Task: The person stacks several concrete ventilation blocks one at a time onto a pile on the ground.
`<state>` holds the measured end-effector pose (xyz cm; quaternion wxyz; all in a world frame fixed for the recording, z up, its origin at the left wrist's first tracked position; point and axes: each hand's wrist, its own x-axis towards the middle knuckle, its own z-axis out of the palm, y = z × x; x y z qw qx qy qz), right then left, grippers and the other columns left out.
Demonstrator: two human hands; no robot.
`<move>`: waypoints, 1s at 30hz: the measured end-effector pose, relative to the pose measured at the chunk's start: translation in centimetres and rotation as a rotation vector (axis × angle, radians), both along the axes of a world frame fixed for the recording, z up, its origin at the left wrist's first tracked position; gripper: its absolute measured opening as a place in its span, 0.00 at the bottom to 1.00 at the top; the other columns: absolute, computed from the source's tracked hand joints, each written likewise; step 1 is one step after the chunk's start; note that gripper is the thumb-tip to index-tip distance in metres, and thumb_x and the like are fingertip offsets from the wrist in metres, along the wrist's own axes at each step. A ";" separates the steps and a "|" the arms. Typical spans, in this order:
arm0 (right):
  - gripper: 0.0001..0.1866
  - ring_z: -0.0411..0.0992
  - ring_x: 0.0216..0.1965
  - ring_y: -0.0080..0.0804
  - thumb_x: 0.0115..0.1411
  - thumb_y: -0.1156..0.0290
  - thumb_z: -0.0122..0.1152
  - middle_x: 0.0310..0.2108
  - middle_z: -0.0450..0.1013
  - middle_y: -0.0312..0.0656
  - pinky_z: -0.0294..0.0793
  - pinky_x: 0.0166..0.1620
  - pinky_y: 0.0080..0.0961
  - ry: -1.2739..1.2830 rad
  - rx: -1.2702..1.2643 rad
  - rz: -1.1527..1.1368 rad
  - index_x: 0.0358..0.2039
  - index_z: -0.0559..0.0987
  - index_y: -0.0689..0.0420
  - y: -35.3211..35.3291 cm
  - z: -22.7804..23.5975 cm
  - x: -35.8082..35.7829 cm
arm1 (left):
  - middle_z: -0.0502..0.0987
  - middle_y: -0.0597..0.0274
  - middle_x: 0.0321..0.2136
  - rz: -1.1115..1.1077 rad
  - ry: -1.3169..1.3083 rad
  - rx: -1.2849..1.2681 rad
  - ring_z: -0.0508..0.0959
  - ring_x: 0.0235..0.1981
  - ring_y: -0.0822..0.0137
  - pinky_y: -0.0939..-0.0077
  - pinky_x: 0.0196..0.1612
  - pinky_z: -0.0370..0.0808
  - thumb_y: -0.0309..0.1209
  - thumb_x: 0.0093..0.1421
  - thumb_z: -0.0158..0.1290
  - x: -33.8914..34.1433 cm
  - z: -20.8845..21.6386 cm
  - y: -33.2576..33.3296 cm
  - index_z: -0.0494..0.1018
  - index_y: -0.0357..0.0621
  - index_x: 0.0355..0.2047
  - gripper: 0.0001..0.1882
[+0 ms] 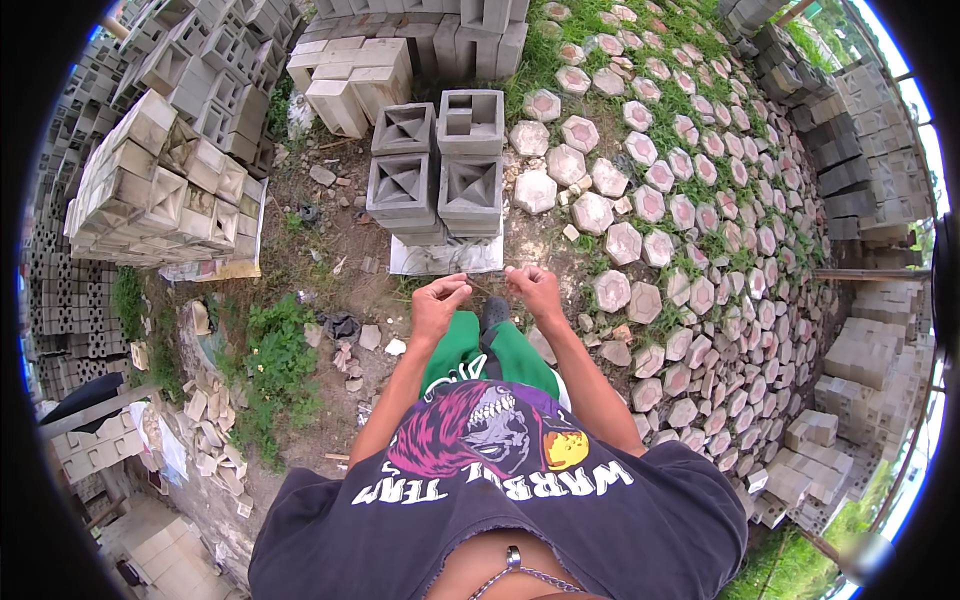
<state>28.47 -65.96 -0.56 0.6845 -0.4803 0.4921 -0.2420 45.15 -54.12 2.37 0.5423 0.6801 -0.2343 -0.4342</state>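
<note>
Between the two raised hands, at waist height above the ground, a thin strand — string or wire, too fine to tell which [487, 281] — appears to run from one grip to the other. The left hand [438, 303] pinches one end between thumb and fingertips; the right hand [533, 286] is curled shut on the other. Judged from its thinness, the strand is light and limp, liable to slip unless pinched firmly near its ends.

Directly ahead stands a stack of square hollow concrete blocks [437, 165] on a pale sheet [446, 257]; these would be heavy, rough and hard-edged. To the right, hexagonal pavers [660, 190] lie among grass. To the left, a pallet of stacked blocks [160, 185] and broken fragments [215, 420] crowd the bare dirt [330, 270]. Open standing room is narrow — a strip of soil between stack and feet.
</note>
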 end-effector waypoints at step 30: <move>0.37 0.71 0.50 0.42 0.52 0.56 0.66 0.50 0.70 0.53 0.71 0.51 0.34 0.630 0.164 0.103 0.57 0.65 0.63 -22.1 -26.0 14.5 | 0.58 0.38 0.61 -0.129 -0.419 0.550 0.59 0.62 0.47 0.62 0.64 0.57 0.39 0.59 0.52 16.8 -31.1 -21.6 0.51 0.33 0.63 0.38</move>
